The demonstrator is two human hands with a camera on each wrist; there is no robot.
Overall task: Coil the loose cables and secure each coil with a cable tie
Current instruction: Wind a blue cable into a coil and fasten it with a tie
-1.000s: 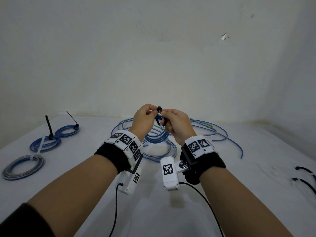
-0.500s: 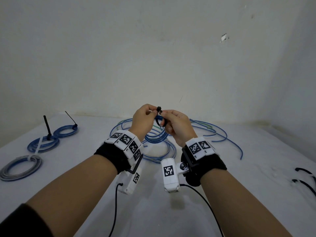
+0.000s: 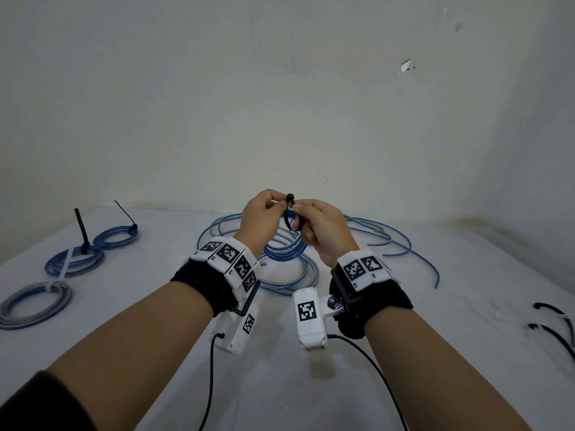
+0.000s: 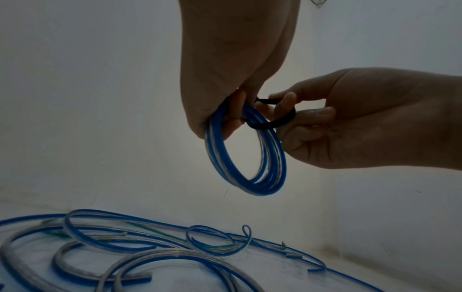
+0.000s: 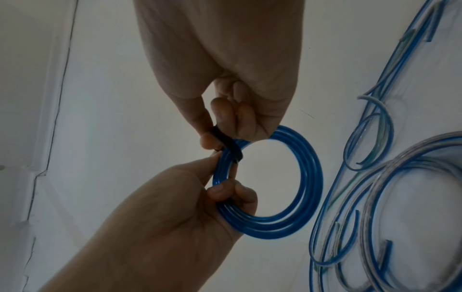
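A small blue cable coil (image 3: pixel 281 248) hangs in the air between both hands above the white table (image 3: pixel 280 384). My left hand (image 3: pixel 273 206) grips the coil's top, fingers curled round the strands (image 4: pixel 225 122). A black cable tie (image 3: pixel 294 223) is looped round the coil (image 5: pixel 308 177), its head (image 3: pixel 290 197) sticking up between the hands. My right hand (image 3: pixel 300 213) pinches the tie (image 5: pixel 226 143) with thumb and fingers. In the left wrist view the tie's loop (image 4: pixel 272 123) stands wide and loose round the coil (image 4: pixel 250 170).
Loose blue and grey cables (image 3: pixel 389 241) sprawl on the table behind the hands. Three tied coils lie at the left: two blue (image 3: pixel 116 239) (image 3: pixel 74 262) and a grey one (image 3: pixel 34 303). Spare black ties (image 3: pixel 550 318) lie at the right edge. A wall stands close behind.
Both hands keep their hold at the same spot; only the view has shifted slightly.
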